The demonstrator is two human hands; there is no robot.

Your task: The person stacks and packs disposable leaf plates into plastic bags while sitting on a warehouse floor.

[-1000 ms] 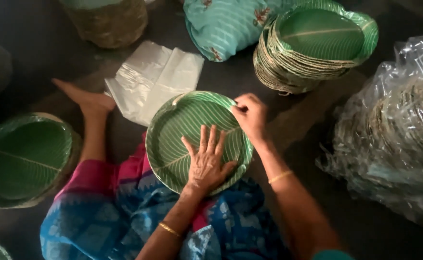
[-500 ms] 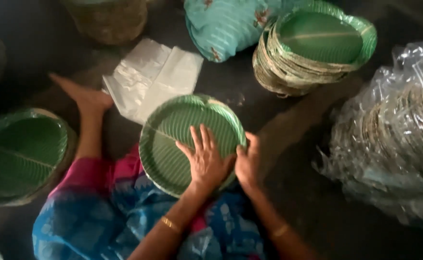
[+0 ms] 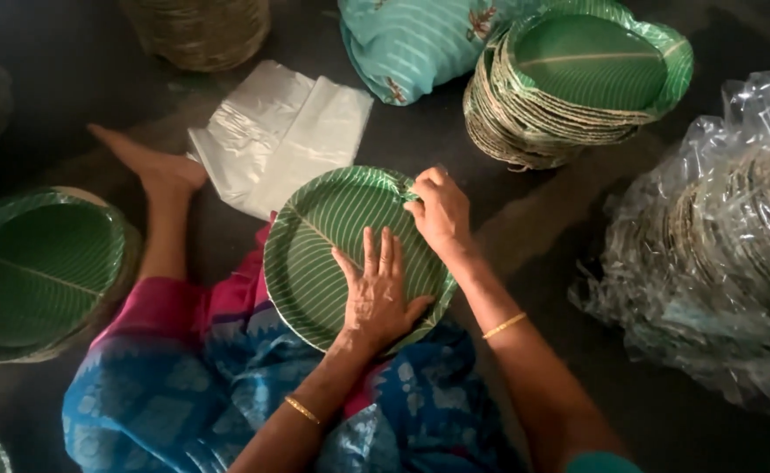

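Observation:
A round green leaf-patterned paper plate [image 3: 332, 236] rests on my lap over blue and pink cloth. My left hand [image 3: 376, 293] lies flat on its lower right part, fingers spread. My right hand [image 3: 437, 210] pinches the plate's upper right rim between thumb and fingers. My bare foot [image 3: 152, 166] stretches out to the left of the plate on the dark floor.
A tall stack of green plates [image 3: 578, 79] stands at the upper right, another stack [image 3: 34, 267] at the left. Clear plastic bags [image 3: 280, 136] lie flat above the plate. A plastic-wrapped bundle of plates [image 3: 727, 236] is at the right. Teal cloth [image 3: 411, 44] and a woven basket [image 3: 201, 31] lie at the top.
My right hand slid down the plate's right edge, then returned to the upper right rim. The left hand stayed pressed on the plate, which shifted slightly.

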